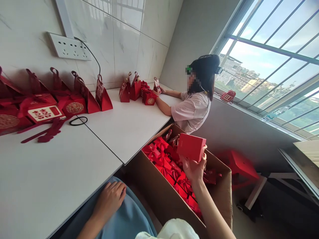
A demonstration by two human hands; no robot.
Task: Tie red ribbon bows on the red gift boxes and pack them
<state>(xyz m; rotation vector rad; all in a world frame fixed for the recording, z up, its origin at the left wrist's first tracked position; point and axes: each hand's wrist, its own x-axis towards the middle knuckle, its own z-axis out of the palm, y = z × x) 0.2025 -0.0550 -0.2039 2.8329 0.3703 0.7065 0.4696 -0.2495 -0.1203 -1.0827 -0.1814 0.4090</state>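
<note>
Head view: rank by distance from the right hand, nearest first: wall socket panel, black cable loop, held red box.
1. Held red box: gripped in the right hand.
2. Black cable loop: on the white table, picture left.
3. Wall socket panel: on the tiled wall, above the loop.

gift boxes [46, 111] are lined up at the left along the tiled wall [94, 30], on the table [62, 172]; a socket panel [68, 47] is mounted above them, and a cable loop [77, 125] is laid before them. a co-worker [191, 109] is seen beyond the table's far right end, beside the window [269, 63]. a carton [152, 186], packed with bowed boxes [164, 166], is placed right of the table; above it a single box [190, 147] is held in the right hand [195, 167]. the left hand [109, 197] is rested on the lap [124, 215].
</note>
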